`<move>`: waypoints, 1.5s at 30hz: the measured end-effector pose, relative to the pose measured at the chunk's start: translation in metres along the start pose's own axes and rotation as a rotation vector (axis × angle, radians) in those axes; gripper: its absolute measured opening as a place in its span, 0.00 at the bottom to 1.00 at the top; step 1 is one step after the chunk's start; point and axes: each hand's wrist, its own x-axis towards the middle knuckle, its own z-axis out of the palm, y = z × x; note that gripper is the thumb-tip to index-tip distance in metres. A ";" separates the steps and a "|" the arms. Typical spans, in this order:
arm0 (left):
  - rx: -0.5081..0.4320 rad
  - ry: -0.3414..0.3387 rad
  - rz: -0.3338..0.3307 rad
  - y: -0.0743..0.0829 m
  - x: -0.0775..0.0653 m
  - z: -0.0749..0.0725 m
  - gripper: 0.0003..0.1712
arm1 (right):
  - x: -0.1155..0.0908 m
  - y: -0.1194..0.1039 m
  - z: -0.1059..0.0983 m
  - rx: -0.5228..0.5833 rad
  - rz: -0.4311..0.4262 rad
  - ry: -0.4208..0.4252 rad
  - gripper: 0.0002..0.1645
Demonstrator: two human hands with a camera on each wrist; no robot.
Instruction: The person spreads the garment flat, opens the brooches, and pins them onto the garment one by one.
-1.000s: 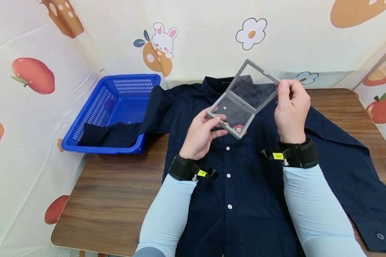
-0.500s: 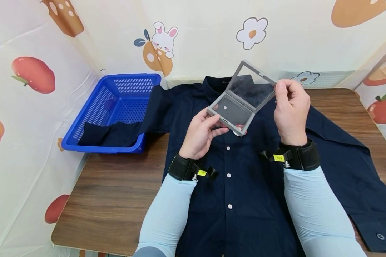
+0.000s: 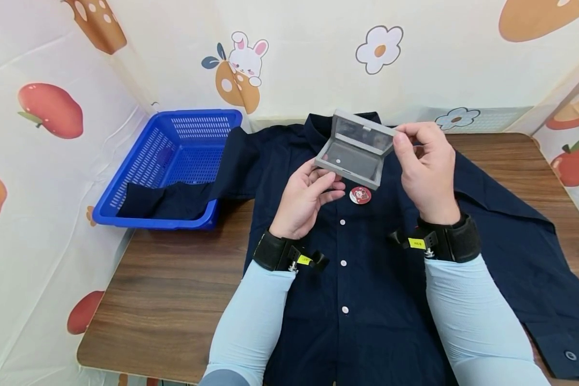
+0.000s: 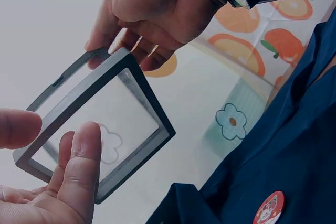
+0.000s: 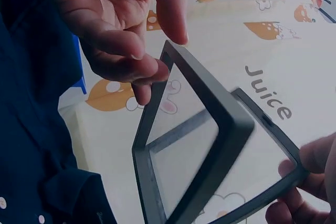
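Observation:
A hinged case (image 3: 351, 170) with grey frames and clear panes is held above a dark navy shirt (image 3: 294, 300), its lid partly folded over the base. My left hand (image 3: 300, 203) grips the base at its near left corner, thumb on the near side, fingers beneath. With thumb and fingertips, my right hand (image 3: 429, 171) pinches the right corner of the lid. A small white dot shows through the base. Just below the case, a round red-and-white badge (image 3: 360, 195) lies on the shirt front. In the left wrist view the two panes (image 4: 113, 124) stand apart at an angle.
A blue plastic basket (image 3: 200, 222) stands at the back left of the wooden table (image 3: 173, 300), with one shirt sleeve (image 3: 173, 202) lying in it. The other sleeve (image 3: 535, 268) spreads out to the right. Printed cloth walls (image 3: 309, 59) enclose the table's back and sides.
My right hand has swung the lid down and towards the base, narrowing the gap. The base has tilted and lifted slightly, so the badge shows fully below it.

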 end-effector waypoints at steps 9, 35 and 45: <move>0.014 0.004 0.007 0.002 0.000 -0.001 0.26 | -0.003 -0.013 0.004 -0.070 -0.078 -0.079 0.09; -0.043 0.043 0.041 0.005 -0.002 -0.002 0.20 | -0.006 0.001 0.007 -0.185 -0.226 -0.260 0.09; -0.102 0.039 0.054 0.007 -0.003 -0.003 0.29 | -0.007 0.001 0.009 -0.196 -0.296 -0.293 0.09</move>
